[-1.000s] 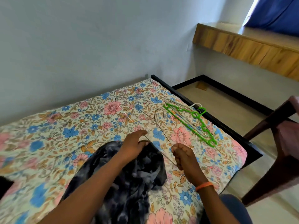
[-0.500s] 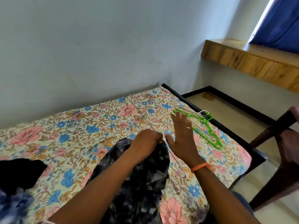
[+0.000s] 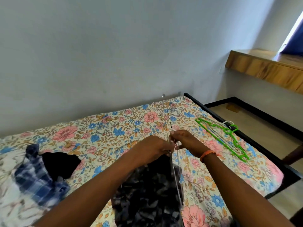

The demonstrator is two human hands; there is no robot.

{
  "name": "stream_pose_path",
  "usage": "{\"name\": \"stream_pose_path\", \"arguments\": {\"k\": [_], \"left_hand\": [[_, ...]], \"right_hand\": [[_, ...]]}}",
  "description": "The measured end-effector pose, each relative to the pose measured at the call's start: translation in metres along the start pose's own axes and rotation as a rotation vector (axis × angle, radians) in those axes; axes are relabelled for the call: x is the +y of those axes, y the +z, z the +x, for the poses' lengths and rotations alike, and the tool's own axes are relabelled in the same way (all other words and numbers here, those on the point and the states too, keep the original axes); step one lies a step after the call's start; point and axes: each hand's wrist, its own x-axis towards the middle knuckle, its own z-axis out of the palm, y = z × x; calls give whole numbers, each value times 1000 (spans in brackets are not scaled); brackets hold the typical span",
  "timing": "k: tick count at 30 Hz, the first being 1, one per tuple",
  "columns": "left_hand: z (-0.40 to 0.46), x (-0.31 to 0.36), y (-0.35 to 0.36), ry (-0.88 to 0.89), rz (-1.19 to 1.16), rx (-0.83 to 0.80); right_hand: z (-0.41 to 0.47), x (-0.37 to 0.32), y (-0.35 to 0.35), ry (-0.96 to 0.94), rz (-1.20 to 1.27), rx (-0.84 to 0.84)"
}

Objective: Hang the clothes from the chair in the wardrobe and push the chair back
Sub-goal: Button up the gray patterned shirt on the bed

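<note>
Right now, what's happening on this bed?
A person is fitting a thin metal wire hanger into a dark grey-and-black patterned garment lying on the floral bedsheet. The left hand grips the garment's top edge; the right hand pinches the wire. Bright green plastic hangers and a blue-and-white plaid garment lie aside.

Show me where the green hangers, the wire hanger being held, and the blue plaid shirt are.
green hangers point(image 3: 220, 138): head view, on a green plastic arm.
wire hanger point(image 3: 169, 122): head view, on the thin wire beyond the hands.
blue plaid shirt point(image 3: 35, 177): head view, on the checked fabric at left.
</note>
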Motion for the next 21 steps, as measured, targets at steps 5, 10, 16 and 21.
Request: {"name": "stream_pose_path", "arguments": {"k": [5,10,16,21], "left_hand": [[-10,-21,-6,-285,-223,119],[-12,-33,-10,-545,-314,352],[2,-41,-27,-464,-301,293],[22,-33,-54,-536,-481,297]], "right_hand": [[11,7,12,-78,-323,323],[20,-2,12,-140,-486,739],[25,-32,11,-280,-611,1060],[24,-54,0,-421,-708,1121]]}}
